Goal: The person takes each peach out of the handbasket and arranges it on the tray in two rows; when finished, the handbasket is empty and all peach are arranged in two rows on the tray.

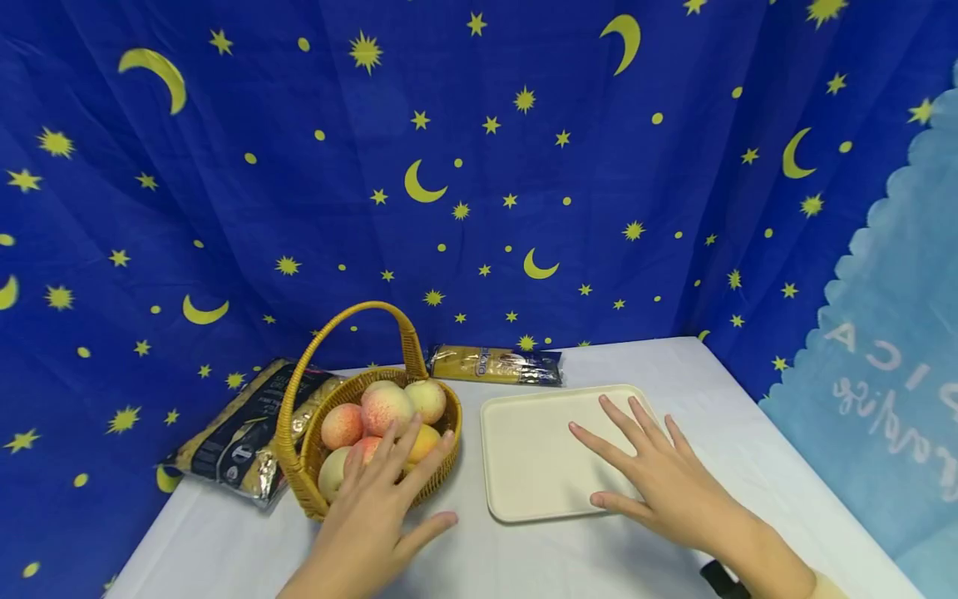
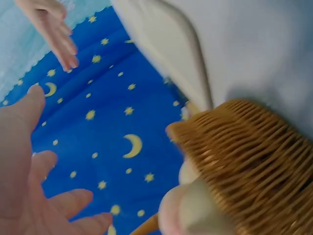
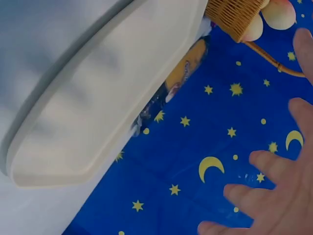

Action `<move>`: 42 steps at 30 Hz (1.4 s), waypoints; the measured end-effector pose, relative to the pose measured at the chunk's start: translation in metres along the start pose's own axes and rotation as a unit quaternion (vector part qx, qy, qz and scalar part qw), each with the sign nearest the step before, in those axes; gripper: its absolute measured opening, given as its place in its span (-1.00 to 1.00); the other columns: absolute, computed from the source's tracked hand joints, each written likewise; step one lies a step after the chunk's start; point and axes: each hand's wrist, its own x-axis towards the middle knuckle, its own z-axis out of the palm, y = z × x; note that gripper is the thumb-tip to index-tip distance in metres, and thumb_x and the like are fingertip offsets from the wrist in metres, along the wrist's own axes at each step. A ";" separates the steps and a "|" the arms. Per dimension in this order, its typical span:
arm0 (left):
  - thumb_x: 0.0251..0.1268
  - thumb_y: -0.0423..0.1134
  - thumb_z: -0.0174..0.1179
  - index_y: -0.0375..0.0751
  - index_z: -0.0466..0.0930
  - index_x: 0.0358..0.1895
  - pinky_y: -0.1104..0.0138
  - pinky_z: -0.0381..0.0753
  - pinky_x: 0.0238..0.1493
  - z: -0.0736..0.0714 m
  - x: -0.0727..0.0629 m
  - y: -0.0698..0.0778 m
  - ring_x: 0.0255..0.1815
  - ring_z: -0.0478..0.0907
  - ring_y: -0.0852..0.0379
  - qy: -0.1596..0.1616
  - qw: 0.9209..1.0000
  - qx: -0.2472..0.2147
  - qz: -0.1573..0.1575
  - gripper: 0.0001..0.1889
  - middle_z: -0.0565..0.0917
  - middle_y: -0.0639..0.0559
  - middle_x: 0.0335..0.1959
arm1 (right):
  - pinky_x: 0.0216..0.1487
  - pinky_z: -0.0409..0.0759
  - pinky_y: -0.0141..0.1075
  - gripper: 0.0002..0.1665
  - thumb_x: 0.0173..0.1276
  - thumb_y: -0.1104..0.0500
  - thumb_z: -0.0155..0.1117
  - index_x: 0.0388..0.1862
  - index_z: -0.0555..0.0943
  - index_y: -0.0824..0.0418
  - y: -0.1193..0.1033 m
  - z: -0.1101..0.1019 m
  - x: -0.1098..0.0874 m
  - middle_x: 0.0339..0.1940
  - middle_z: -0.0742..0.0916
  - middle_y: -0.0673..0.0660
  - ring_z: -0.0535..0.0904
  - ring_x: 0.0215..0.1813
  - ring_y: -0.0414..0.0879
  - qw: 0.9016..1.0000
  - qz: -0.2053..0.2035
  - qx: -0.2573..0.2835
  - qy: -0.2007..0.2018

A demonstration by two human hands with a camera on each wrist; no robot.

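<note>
Head view: at lower centre-left, the left hand point(image 1: 377, 512) is hovering with its fingers spread, overlapping the front of a wicker basket point(image 1: 453, 408) and grasping nothing. The fruit point(image 1: 387, 408), in pink, pale yellow and orange, is sitting inside the basket. At lower right, the right hand point(image 1: 662, 474) is hovering over the right part of a cream tray point(image 1: 531, 449), fingers splayed, likewise holding nothing. A long packet point(image 1: 486, 364) is lying just above the tray in the frame, and a dark bag point(image 1: 239, 428) is lying left of the basket, on the white surface point(image 1: 711, 399).

Left wrist view: the left hand is showing at the left edge, fingers parted, apart from the basket at lower right.

Right wrist view: the right hand is showing at the right edge, apart from the tray at upper left.

The hands are probably either waiting to begin or pausing after finishing; the visible fruit is lying gathered in the basket, and how much handling is remaining, I cannot tell.
</note>
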 end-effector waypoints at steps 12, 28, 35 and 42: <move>0.56 0.30 0.19 0.08 0.42 0.62 -0.18 0.75 0.08 -0.068 -0.018 -0.018 0.42 0.59 -0.17 0.199 0.978 -0.048 0.033 -0.29 0.45 -0.02 0.62 | 0.26 0.67 0.37 -0.07 0.54 -0.21 0.38 0.76 0.17 -0.36 -0.006 0.000 0.039 0.69 0.41 0.21 0.55 0.50 0.32 0.995 -0.062 0.073 0.030; 0.75 -0.36 -0.04 0.17 0.13 0.75 0.83 0.52 -0.17 -0.081 -0.043 -0.100 0.18 0.34 0.84 0.241 0.944 -0.160 -0.160 -0.35 0.45 0.08 0.56 | 0.30 0.70 0.25 -0.10 0.59 -0.08 0.37 0.77 0.19 -0.16 -0.034 0.017 0.108 0.68 0.42 0.16 0.57 0.50 0.23 0.947 -0.072 0.308 -0.054; 0.84 -0.15 -0.19 0.29 -0.27 0.80 0.37 0.83 -0.29 -0.051 -0.048 -0.144 0.03 0.30 0.85 0.109 0.927 -0.276 -0.230 -0.31 0.23 -0.55 0.56 | 0.34 0.73 0.12 -0.11 0.60 0.04 0.37 0.77 0.20 0.00 -0.046 0.027 0.138 0.67 0.43 0.22 0.64 0.42 0.26 0.900 -0.060 0.422 -0.092; 0.85 -0.05 -0.26 0.24 -0.40 0.80 0.13 0.87 -0.09 -0.024 -0.045 -0.169 0.12 0.53 0.49 -0.015 0.861 -0.410 -0.302 -0.29 -0.05 -0.57 0.67 | 0.32 0.76 0.02 -0.11 0.62 0.13 0.34 0.78 0.17 0.03 -0.061 0.033 0.163 0.65 0.45 0.27 0.69 0.36 0.22 0.871 -0.056 0.472 -0.127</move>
